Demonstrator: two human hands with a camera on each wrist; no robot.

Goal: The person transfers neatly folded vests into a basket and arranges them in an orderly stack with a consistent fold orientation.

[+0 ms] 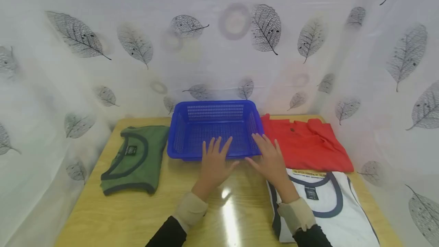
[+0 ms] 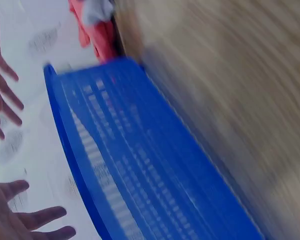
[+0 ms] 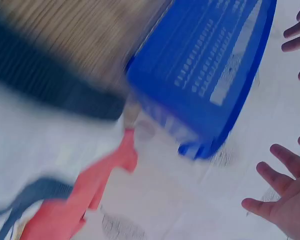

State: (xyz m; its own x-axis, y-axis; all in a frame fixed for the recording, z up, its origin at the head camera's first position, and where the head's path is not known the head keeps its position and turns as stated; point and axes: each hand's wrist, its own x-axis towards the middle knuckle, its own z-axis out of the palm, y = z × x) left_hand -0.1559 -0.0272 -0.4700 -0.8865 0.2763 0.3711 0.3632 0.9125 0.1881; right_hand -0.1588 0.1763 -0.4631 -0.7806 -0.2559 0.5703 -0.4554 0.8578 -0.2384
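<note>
A blue plastic basket (image 1: 216, 130) with slotted walls stands at the back middle of the table. My left hand (image 1: 214, 165) is over its near rim, fingers spread and straight, holding nothing. To its right, my right hand (image 1: 271, 161) is spread the same way close to the basket's right front corner, also without anything in it. The left wrist view shows the basket's side (image 2: 140, 165) with both hands above its rim. In the right wrist view the spread fingers (image 3: 277, 180) are apart from the basket (image 3: 205, 75).
A folded green shirt (image 1: 154, 163) with dark trim lies left of the basket. On the right is a folded red shirt (image 1: 302, 144), and nearer to me a white shirt (image 1: 350, 220) with dark trim. A leaf-print white curtain (image 1: 212, 60) hangs around the wooden table (image 1: 113, 216).
</note>
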